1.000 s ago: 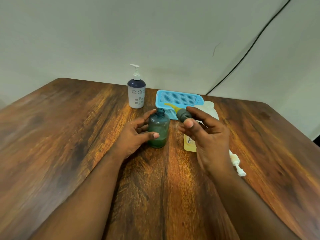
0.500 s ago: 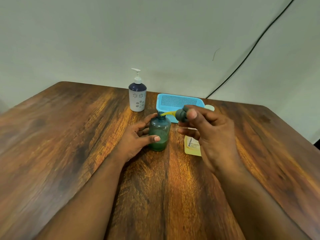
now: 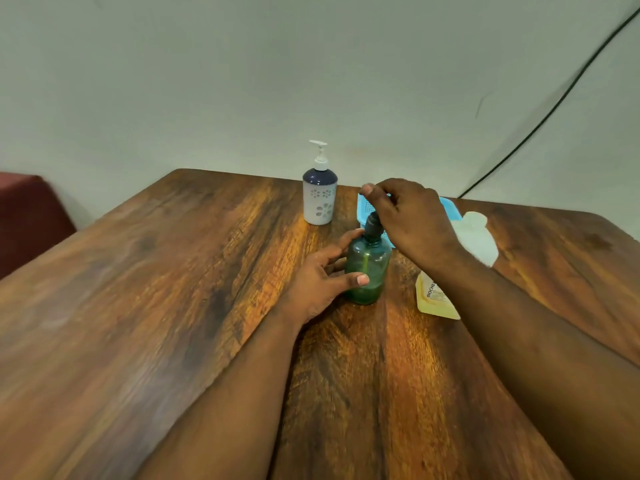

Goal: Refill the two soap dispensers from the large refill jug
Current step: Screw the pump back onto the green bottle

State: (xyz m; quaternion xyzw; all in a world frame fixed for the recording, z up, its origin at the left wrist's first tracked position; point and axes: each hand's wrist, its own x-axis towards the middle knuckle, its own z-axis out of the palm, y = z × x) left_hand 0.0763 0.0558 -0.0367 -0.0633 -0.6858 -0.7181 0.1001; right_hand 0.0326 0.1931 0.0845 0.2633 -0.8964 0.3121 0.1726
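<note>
A green see-through dispenser bottle [image 3: 367,268] stands upright mid-table with a little liquid at its bottom. My left hand [image 3: 320,280] grips its side. My right hand [image 3: 410,220] holds the dark pump head [image 3: 373,227] on the bottle's neck, and the yellow dip tube shows inside the bottle. A white and navy dispenser [image 3: 319,192] with its pump fitted stands behind, untouched. The refill jug [image 3: 437,299], with a yellowish label, lies on its side to the right, mostly hidden by my right forearm.
A blue perforated tray [image 3: 446,204] lies behind my right hand, near the wall. A black cable [image 3: 540,123] runs up the wall at right. A red seat [image 3: 31,216] stands off the table's left edge. The wooden table [image 3: 173,306] spreads wide on the left.
My right hand carried the pump head from beside the green bottle to its neck, and the tube went inside. My left hand kept hold of the bottle. The camera tilted up.
</note>
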